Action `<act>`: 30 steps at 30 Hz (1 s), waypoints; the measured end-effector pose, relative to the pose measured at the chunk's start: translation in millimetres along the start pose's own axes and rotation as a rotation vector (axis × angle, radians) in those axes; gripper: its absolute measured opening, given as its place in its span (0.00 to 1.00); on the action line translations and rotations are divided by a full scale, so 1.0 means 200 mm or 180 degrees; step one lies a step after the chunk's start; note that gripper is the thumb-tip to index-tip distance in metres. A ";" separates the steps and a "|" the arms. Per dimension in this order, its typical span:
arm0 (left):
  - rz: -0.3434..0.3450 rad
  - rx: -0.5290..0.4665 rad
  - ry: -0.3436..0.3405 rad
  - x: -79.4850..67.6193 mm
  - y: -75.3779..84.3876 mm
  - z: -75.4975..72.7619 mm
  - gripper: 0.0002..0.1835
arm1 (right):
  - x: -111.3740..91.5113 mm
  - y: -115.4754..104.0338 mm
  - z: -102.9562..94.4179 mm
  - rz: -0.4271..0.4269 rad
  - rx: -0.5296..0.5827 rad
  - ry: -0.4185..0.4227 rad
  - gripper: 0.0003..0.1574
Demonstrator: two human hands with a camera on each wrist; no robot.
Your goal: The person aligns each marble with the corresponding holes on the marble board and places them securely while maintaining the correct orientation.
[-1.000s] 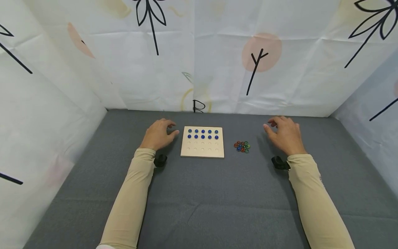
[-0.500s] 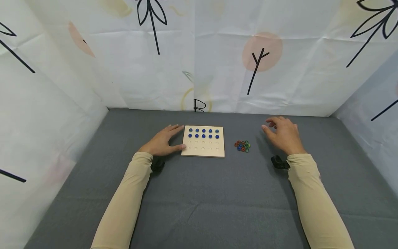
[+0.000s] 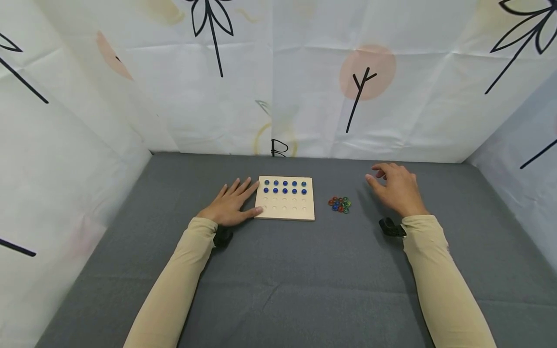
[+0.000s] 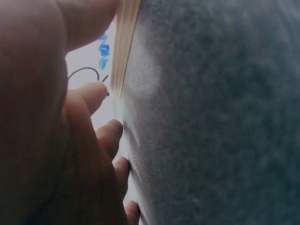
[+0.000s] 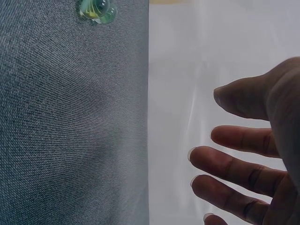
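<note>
A pale wooden board (image 3: 289,211) with rows of round hollows lies on the grey cloth. Blue marbles (image 3: 285,190) fill its two far rows, while the two near rows hold none. My left hand (image 3: 228,205) is spread flat at the board's left side, thumb over the near left corner and index fingertip at the left edge. In the left wrist view, the board's edge (image 4: 124,51) shows beside the thumb, and the other fingertips meet the cloth. My right hand (image 3: 396,189) hovers with relaxed fingers, holding nothing, right of a small cluster of loose marbles (image 3: 339,205).
The loose marbles are red, blue and green, gathered just right of the board. Grey cloth (image 3: 304,290) covers the table. A white printed sheet (image 3: 313,96) stands upright along the back and both sides. Each wrist carries a black camera strap (image 3: 391,228).
My left hand has moved right to the board from beside it, and its fingers have spread out and lowered onto the cloth. The right hand has barely moved.
</note>
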State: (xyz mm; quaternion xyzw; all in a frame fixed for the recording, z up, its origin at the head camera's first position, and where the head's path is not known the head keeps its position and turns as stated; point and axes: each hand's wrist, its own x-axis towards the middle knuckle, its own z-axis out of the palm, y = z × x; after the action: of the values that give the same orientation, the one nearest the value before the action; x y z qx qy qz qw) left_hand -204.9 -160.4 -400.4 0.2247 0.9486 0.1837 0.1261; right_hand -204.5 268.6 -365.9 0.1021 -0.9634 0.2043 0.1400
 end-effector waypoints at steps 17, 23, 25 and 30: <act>-0.0029 0.0078 -0.0097 0.00 -0.03 0.02 0.44 | 0.00 0.00 0.00 -0.0001 0.0020 -0.0054 0.25; 0.0014 -0.0008 -0.0099 0.00 -0.05 0.02 0.46 | 0.00 0.00 0.00 0.0007 0.0034 -0.0083 0.25; 0.0006 -0.0019 -0.0117 0.00 -0.06 0.02 0.46 | 0.00 -0.01 -0.01 0.0001 0.0051 -0.0095 0.26; -0.0003 -0.0033 -0.0145 0.00 -0.05 0.03 0.46 | -0.01 -0.02 -0.01 -0.0055 0.0090 -0.0142 0.27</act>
State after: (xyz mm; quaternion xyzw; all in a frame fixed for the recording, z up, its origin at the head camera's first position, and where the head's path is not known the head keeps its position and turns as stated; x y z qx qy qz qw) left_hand -207.1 -167.8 -409.5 0.2278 0.9446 0.1834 0.1489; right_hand -201.6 265.5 -362.3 0.1168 -0.9624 0.2143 0.1189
